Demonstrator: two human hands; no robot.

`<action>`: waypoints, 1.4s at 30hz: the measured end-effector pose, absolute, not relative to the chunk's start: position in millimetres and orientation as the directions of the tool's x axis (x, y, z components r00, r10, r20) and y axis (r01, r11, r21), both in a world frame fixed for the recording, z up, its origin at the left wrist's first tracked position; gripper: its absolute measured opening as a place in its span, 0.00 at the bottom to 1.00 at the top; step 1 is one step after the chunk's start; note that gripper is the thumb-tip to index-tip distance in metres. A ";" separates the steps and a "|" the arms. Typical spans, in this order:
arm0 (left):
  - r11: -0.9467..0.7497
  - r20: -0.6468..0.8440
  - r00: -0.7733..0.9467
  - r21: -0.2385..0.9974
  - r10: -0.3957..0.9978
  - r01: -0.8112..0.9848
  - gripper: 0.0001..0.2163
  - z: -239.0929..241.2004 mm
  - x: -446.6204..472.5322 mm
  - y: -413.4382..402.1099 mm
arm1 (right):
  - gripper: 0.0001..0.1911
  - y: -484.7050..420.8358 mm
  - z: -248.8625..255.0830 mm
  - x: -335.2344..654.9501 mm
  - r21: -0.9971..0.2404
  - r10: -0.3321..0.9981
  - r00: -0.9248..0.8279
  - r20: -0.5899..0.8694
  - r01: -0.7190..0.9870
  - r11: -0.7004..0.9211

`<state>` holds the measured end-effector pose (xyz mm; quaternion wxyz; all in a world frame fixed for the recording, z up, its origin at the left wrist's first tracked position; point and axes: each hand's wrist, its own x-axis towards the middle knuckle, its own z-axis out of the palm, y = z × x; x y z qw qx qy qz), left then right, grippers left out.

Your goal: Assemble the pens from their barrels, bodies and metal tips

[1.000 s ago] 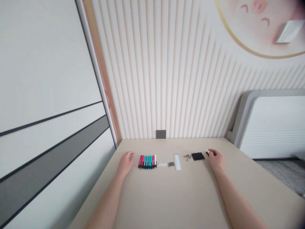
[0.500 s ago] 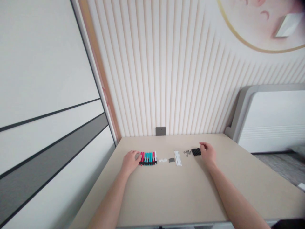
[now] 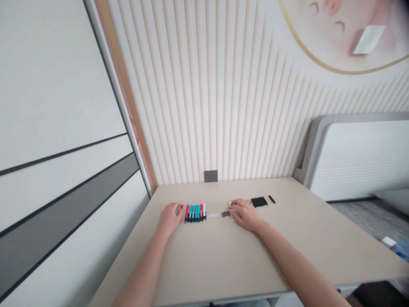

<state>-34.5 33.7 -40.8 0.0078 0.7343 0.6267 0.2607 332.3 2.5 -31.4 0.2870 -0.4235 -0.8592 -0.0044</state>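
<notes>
White strips [image 3: 233, 218] lie partly hidden by the right hand [image 3: 245, 214].

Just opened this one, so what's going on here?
A person has both hands at pen parts spread on a table. The left hand is at a red pen, left of the row of coloured pens; its grip is unclear. The right hand covers most of a white strip, its fingertips by some grey pieces. White bits lie between the hands. Right of them is a row of black tubes, with a single tube apart.
</notes>
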 end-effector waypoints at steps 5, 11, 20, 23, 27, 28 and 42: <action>-0.204 0.398 0.065 0.318 0.915 0.926 0.15 -39.7 -32.7 32.7 | 0.13 -3.0 -27.3 328.5 -0.209 0.720 -0.512 0.469 0.728 0.653; -0.224 0.374 0.092 0.327 0.923 0.918 0.12 -37.9 -33.8 32.8 | 0.14 -2.2 -27.9 329.1 -0.223 0.732 -0.506 0.457 0.731 0.645; -0.226 0.361 0.084 0.375 0.929 0.899 0.09 -41.4 -36.6 35.2 | 0.13 -2.5 -28.6 324.4 -0.185 0.748 -0.468 0.471 0.776 0.603; -0.252 0.386 0.079 0.422 0.919 0.871 0.09 -41.7 -36.8 35.9 | 0.13 -5.6 -27.4 305.9 -0.184 0.746 -0.448 0.492 0.784 0.592; -0.378 0.503 0.111 0.468 0.857 0.799 0.12 -34.0 -28.5 31.6 | 0.11 -7.9 -27.2 278.9 -0.192 0.758 -0.416 0.503 0.801 0.567; -0.435 0.533 0.156 0.452 0.832 0.778 0.12 -30.6 -23.6 28.9 | 0.11 -7.9 -28.0 274.8 -0.192 0.759 -0.416 0.500 0.802 0.566; -0.724 0.358 0.638 0.202 0.682 0.660 0.12 -24.4 40.5 -5.4 | 0.11 -4.6 -40.0 273.7 -0.205 0.718 -0.405 0.566 0.774 0.599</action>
